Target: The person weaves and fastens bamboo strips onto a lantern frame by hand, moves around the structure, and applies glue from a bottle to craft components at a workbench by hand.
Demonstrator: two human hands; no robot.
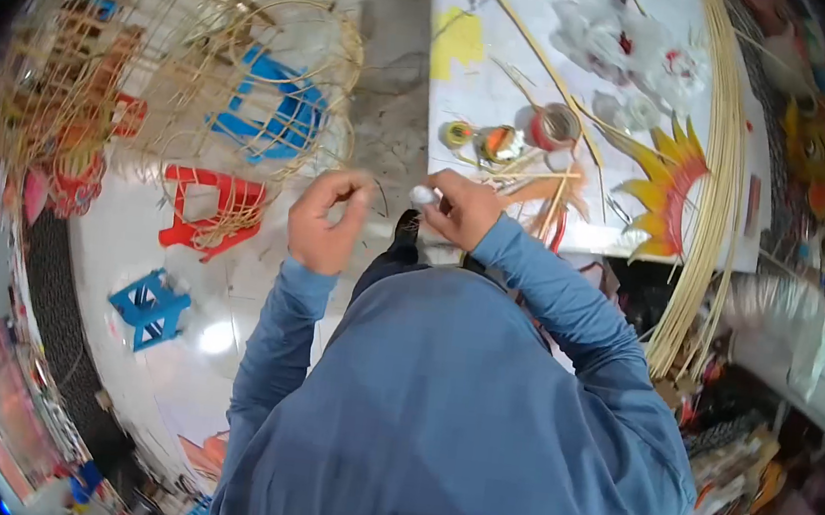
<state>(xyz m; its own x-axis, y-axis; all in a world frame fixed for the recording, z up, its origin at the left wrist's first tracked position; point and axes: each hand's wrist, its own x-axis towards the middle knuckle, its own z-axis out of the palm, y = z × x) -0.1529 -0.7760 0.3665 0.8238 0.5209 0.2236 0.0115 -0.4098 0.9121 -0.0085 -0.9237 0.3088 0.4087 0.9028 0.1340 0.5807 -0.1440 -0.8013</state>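
My right hand [466,210] is closed around a small white roundish thing [424,195], perhaps a roll, at the table's front left corner. Left of it, over the floor, my left hand [328,221] has its thumb and forefinger curled together in a pinch. Its fingertips are slightly blurred, and I cannot make out what they hold. On the table just beyond my right hand lie short bamboo strips [542,178], a pair of red-handled pliers or scissors [558,231], an open tin [554,127] and a tape measure [458,134].
Long bamboo strips [716,189] run along the table's right side beside a yellow-and-red petal-edged piece [668,189]. Clear plastic bags [606,42] lie farther back. Left stand a large woven bamboo frame [184,42] and blue [292,109], red [199,203] and small blue [148,308] stools.
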